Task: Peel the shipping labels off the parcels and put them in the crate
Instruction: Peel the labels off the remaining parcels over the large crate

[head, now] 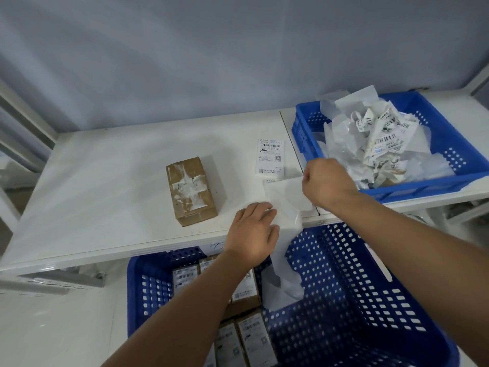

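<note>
The white mailer [287,197] is the thing in hand. It lies at the near edge of the counter [105,181], its long axis running from 12 o'clock down to 6 o'clock, and its lower end hangs limp over the edge into the lower crate [344,300].

The left hand [254,231] lies flat on the mailer's 9 o'clock side, fingers straight, pinning it to the counter. The right hand [326,182] is curled at the mailer's upper 3 o'clock corner and appears to pinch its edge. Whether a label corner sits between those fingers cannot be told, since the knuckles hide it.

The coming move likely turns on the label crate [436,185], which stands at 2 o'clock from the right hand, just beside it. That hand is plainly the nearer one and needs only a short carry once something comes free.

The label crate holds a heap of crumpled labels [375,144] with barcodes showing. The lower crate, at 6 o'clock under the counter, holds several labelled boxes [250,336] on its 9 o'clock side.

A flat printed label [270,157] lies on the counter at 12 o'clock from the mailer. A cardboard box [191,190], bearing only white residue, rests at 9 o'clock, well apart from both hands.
</note>
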